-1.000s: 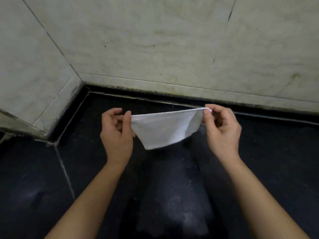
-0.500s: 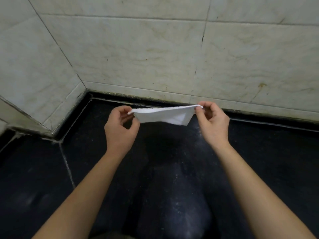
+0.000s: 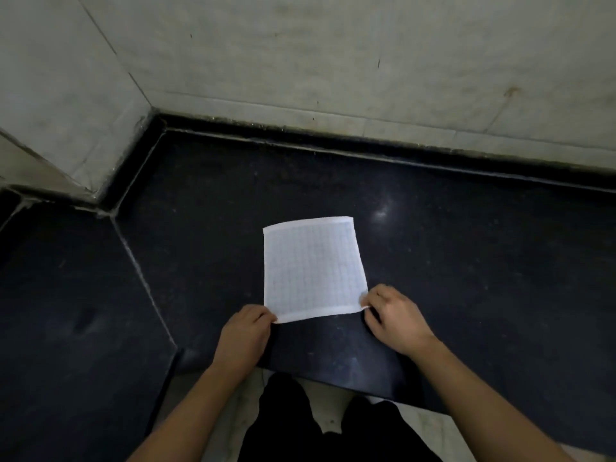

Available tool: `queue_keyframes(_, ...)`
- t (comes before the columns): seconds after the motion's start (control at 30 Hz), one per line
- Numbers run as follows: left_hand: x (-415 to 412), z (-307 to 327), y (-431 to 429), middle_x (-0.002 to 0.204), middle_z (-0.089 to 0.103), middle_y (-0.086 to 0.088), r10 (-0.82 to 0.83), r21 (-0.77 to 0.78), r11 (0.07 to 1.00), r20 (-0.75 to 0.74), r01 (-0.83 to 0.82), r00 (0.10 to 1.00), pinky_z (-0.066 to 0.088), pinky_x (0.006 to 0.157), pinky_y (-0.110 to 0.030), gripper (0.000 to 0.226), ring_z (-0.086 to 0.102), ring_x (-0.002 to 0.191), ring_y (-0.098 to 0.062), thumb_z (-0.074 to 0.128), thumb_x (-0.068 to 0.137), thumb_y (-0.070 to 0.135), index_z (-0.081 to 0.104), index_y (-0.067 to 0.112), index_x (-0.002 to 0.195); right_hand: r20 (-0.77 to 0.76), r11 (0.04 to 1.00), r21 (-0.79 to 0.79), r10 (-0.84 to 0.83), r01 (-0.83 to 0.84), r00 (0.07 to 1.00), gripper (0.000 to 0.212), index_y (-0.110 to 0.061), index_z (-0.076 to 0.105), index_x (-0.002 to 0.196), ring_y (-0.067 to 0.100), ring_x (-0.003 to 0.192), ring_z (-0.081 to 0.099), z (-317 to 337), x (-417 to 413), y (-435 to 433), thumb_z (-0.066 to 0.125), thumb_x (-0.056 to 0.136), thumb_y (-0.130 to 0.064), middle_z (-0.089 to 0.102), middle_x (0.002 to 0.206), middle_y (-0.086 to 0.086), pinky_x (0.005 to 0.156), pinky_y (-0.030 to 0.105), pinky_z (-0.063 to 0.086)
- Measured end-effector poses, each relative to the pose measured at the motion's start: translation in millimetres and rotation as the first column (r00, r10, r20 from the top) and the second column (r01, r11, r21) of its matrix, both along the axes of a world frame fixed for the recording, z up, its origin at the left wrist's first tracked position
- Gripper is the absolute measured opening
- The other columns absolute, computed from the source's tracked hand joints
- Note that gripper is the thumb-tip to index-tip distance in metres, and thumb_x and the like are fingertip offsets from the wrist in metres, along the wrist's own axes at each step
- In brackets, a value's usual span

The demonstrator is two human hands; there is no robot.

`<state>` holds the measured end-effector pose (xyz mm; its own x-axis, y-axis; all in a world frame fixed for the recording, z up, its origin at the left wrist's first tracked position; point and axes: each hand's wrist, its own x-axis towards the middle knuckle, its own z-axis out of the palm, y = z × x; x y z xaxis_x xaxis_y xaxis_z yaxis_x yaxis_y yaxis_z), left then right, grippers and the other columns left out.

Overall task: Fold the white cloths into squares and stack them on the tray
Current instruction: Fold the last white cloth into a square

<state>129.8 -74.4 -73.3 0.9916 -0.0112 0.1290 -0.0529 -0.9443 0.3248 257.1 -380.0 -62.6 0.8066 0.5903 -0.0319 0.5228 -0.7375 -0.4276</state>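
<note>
Lying flat near the middle of the frame, the white cloth point(image 3: 313, 270) is spread open on the dark speckled bench point(image 3: 466, 261), its faint grid weave and plain hemmed borders showing at the upper and lower edges. It reads as roughly square, a little taller than wide from this wide-angle view, and turned slightly so that its lower edge slopes up toward the right.

The left hand point(image 3: 245, 335) sits at the lower left corner of the cloth, fingers point(image 3: 263, 316) curled closed and pinching that corner against the thumb. The right hand point(image 3: 393, 320) is at the lower right corner, its fingers point(image 3: 376, 295) bent inward and closed on the corner, which lifts in a small peak between them. Both forearms run down and outward to the bottom of the frame.

A pale grout seam point(image 3: 143, 275) crosses the dark surface diagonally in the left half of the frame. Pale, stained marble wall point(image 3: 333, 55) panels fill the upper part and meet in a corner at upper left, with a black strip along their base. Below the bench's front edge, at lower centre, dark trousers point(image 3: 333, 428) show over a light floor point(image 3: 233, 411).
</note>
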Motion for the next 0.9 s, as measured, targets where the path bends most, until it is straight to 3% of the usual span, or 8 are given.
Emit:
queue_keyframes(0.2,-14,11,-3,0.092,0.069,0.001,0.044,-0.086,0.995,-0.036,-0.047,0.998,0.054,0.068,-0.03,0.024,0.063,0.084,-0.018,0.052,0.084,0.015,0.073,0.01,0.094,-0.018,1.0,0.018,-0.002,0.002,1.0,0.016,-0.022,0.071,0.1,0.014,0.091,0.062,1,-11,-5,0.069,0.085,-0.022,0.063,0.1,-0.009,0.072,0.025,0.05)
queue_keyframes(0.27,-9,17,-1,0.091,0.069,0.005,0.134,-0.179,0.972,-0.098,-0.15,0.986,0.052,0.07,-0.027,0.019,0.061,0.085,-0.013,0.063,0.081,0.011,0.072,0.014,0.098,-0.097,0.998,0.043,-0.049,0.053,0.994,0.016,-0.024,0.072,0.103,0.012,0.092,0.062,3,-6,-3,0.068,0.087,-0.024,0.064,0.099,-0.01,0.073,0.029,0.053)
queue_keyframes(0.33,1,24,1,0.09,0.066,0.01,0.245,-0.308,0.902,-0.214,-0.303,0.946,0.051,0.073,-0.026,0.024,0.061,0.084,-0.008,0.071,0.08,0.008,0.069,0.02,0.1,-0.21,0.978,0.116,-0.144,0.171,0.967,0.014,-0.026,0.073,0.103,0.006,0.086,0.062,8,2,1,0.069,0.089,-0.024,0.064,0.094,-0.014,0.074,0.024,0.052)
queue_keyframes(0.47,35,37,12,0.088,0.067,0.004,0.423,-0.575,0.608,-0.349,-0.548,0.836,0.05,0.073,-0.022,0.023,0.062,0.08,-0.008,0.072,0.082,0.004,0.065,0.018,0.1,-0.493,0.814,0.301,-0.312,0.496,0.812,0.018,-0.028,0.074,0.101,0.001,0.074,0.063,15,27,22,0.075,0.087,-0.017,0.07,0.086,-0.009,0.074,0.007,0.047)
queue_keyframes(0.6,81,42,24,0.097,0.069,-0.002,0.514,-0.686,0.228,-0.518,-0.691,0.684,0.049,0.07,-0.023,0.024,0.063,0.084,-0.011,0.074,0.087,0.011,0.065,0.015,0.108,-0.679,0.631,0.369,-0.318,0.682,0.661,0.014,-0.027,0.074,0.095,0.001,0.075,0.066,21,62,47,0.075,0.089,-0.014,0.074,0.087,-0.004,0.071,0.013,0.051)
queue_keyframes(0.67,104,40,31,0.099,0.07,-0.003,0.514,-0.701,0.105,-0.569,-0.706,0.642,0.05,0.07,-0.025,0.021,0.065,0.088,-0.012,0.075,0.086,0.013,0.066,0.016,0.105,-0.705,0.583,0.378,-0.322,0.719,0.632,0.011,-0.023,0.076,0.098,0.0,0.079,0.069,20,81,58,0.075,0.09,-0.016,0.076,0.09,-0.004,0.072,0.015,0.054)
queue_keyframes(0.8,136,34,39,0.098,0.072,0.001,0.539,-0.707,0.092,-0.557,-0.702,0.631,0.052,0.074,-0.024,0.014,0.066,0.089,-0.009,0.076,0.086,0.015,0.069,0.02,0.098,-0.666,0.602,0.353,-0.376,0.716,0.644,0.013,-0.025,0.077,0.103,0.006,0.086,0.07,9,111,74,0.074,0.09,-0.024,0.076,0.093,-0.007,0.081,0.022,0.057)
queue_keyframes(0.9,154,27,40,0.096,0.07,0.006,0.561,-0.696,0.146,-0.527,-0.703,0.638,0.053,0.08,-0.023,0.017,0.065,0.088,-0.004,0.074,0.088,0.014,0.071,0.018,0.104,-0.621,0.612,0.326,-0.436,0.721,0.651,0.014,-0.027,0.075,0.105,-0.003,0.079,0.065,2,127,82,0.072,0.091,-0.026,0.072,0.088,-0.014,0.081,0.015,0.054)
